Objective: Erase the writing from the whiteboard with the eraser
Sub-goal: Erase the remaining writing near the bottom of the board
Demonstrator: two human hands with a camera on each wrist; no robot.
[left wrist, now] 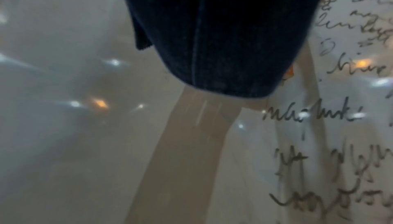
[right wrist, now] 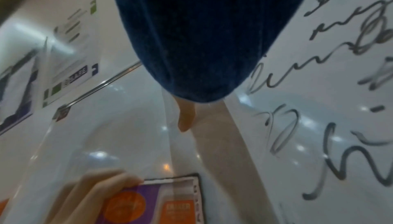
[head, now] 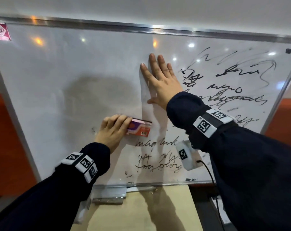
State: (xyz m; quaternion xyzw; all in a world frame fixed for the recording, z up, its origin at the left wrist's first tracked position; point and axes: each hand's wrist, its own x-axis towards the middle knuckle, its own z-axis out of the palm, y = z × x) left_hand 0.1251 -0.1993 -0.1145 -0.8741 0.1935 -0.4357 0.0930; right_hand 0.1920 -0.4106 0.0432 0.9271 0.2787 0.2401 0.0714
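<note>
**Glossy whiteboard half wiped, eraser held at its lower middle**

Head view: a metal-framed whiteboard [head: 61, 84] leans tilted above a pale wooden bench [head: 171, 207]. Its left half is wiped to a grey smear; black handwriting [head: 224, 84] covers the right half and runs down toward the bottom edge. The left hand [head: 113, 130] curls its fingers over the top of a purple and orange eraser [head: 139, 128], held flat on the board a little below centre, just above a line of script. The right hand [head: 161, 80] lies flat on the board, fingers straight and together, pointing at the top edge, holding nothing. Both arms wear dark sleeves and wristbands with square printed markers. A pink sticker [head: 0, 31] sits in the top left corner.

Left wrist view: a dark sleeve [left wrist: 223, 31] blocks the hand, so its grip cannot be told here. Blurred handwriting [left wrist: 319, 116] fills the right side; the left side is bare grey board.

Right wrist view: the sleeve hides most of the right hand; one straight finger [right wrist: 187, 118] touches the board. At the bottom edge the left hand's fingers [right wrist: 100, 187] curl around the eraser [right wrist: 161, 205]. Writing [right wrist: 340, 157] lies to the right.
</note>
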